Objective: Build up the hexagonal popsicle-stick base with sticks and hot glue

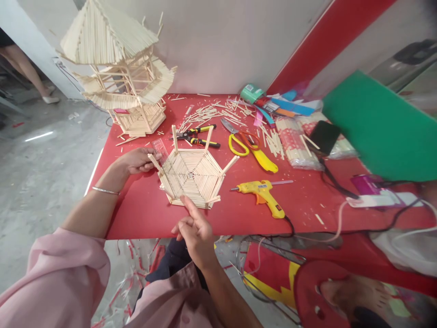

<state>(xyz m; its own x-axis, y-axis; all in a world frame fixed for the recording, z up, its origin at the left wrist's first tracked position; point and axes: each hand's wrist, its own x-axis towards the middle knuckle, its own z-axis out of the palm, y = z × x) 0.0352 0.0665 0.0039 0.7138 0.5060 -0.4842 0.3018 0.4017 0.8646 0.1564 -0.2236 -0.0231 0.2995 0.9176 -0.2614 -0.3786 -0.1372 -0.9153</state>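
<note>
A hexagonal base (201, 178) of pale wooden sticks lies on the red table, with short stick posts standing out from its corners. My left hand (139, 161) is at its left side, fingers closed on the edge of a clear plastic ruler (160, 148) beside a corner post (155, 163). The ruler's lower part is hard to make out against the sticks. My right hand (195, 230) holds nothing. Its index finger stretches out to the front edge of the base, while the other fingers curl in. To the right lies a yellow glue gun (262, 191) with a glue stick in its back.
A tiered stick pavilion (126, 77) stands at the back left. Pliers (196, 135), scissors (239, 139), loose sticks (208, 115) and stick packs (295, 143) lie behind the base. A black phone (322, 138), green board (378, 127) and power strip (385, 199) are at the right.
</note>
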